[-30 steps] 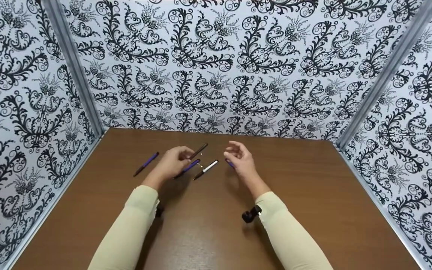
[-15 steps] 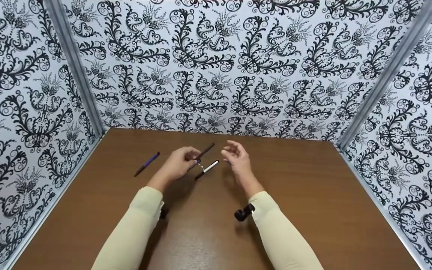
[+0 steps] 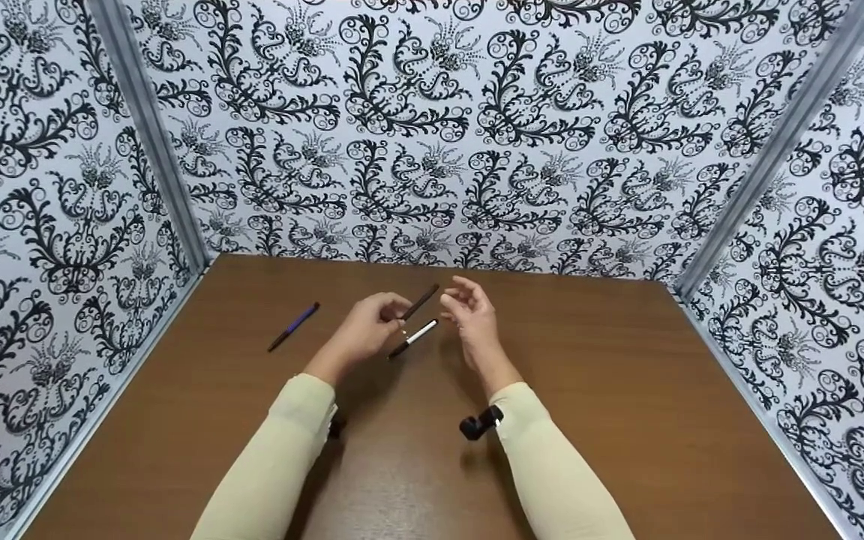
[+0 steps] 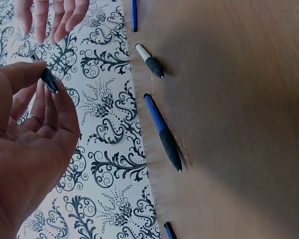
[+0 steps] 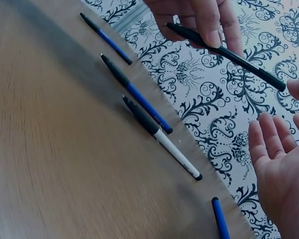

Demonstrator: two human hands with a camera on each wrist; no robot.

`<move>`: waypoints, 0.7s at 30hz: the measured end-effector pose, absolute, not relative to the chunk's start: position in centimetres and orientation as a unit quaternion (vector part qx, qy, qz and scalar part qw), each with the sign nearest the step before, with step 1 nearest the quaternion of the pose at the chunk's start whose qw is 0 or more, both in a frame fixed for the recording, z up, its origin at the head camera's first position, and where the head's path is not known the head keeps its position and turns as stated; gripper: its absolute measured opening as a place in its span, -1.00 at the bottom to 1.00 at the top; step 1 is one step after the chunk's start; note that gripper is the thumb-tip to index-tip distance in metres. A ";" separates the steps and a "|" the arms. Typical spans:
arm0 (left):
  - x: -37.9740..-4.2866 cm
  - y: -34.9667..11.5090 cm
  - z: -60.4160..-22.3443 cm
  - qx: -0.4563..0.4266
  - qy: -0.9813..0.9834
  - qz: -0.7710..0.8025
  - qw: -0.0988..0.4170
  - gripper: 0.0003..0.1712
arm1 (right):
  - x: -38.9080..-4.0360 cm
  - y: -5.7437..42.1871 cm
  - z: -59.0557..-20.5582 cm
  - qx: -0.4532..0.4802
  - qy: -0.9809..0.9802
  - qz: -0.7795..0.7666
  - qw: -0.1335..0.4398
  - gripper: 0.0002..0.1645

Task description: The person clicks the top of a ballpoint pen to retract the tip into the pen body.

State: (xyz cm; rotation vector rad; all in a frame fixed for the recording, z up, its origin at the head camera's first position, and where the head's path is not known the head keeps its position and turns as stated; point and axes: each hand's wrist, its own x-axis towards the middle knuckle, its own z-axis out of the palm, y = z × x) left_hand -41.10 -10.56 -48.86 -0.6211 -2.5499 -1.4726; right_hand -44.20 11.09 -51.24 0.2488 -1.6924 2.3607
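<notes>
A black pen [image 3: 422, 301] is pinched between the thumb and fingers of my left hand [image 3: 368, 326], raised above the table and slanting toward my right hand [image 3: 477, 322]. That right hand holds nothing; its fingers are loosely bent, close to the pen's far end. In the right wrist view the pen's tip [image 5: 284, 86] comes near the right thumb, and whether they touch I cannot tell. A white pen with a black grip [image 3: 414, 338] lies on the table between the hands. Beside it lies a blue pen [image 5: 142, 99], hidden by my left hand in the head view.
Another blue pen [image 3: 294, 327] lies at the left on the brown table [image 3: 402, 450]. One more blue pen [image 5: 220, 219] lies near the right hand, covered by it in the head view. Patterned walls [image 3: 432, 150] stand behind and at both sides.
My left hand has moved right with the black pen, now covering the blue pen beneath it. The right hand has shifted slightly left, so the two hands are closer. The pens on the table stay put.
</notes>
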 end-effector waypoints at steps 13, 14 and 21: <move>-40.8 -9.5 -48.9 -0.213 -0.838 -0.497 0.073 -0.71 | -43.6 10.3 -50.8 0.087 -0.551 0.824 0.104 -0.45; -40.8 -9.5 -48.9 -0.213 -0.838 -0.497 0.073 -0.71 | -43.6 10.3 -50.8 0.089 -0.550 0.824 0.104 -0.43; -40.7 -9.1 -48.9 -0.220 -0.826 -0.515 0.071 -0.71 | -43.6 10.2 -50.9 0.098 -0.547 0.826 0.097 -0.37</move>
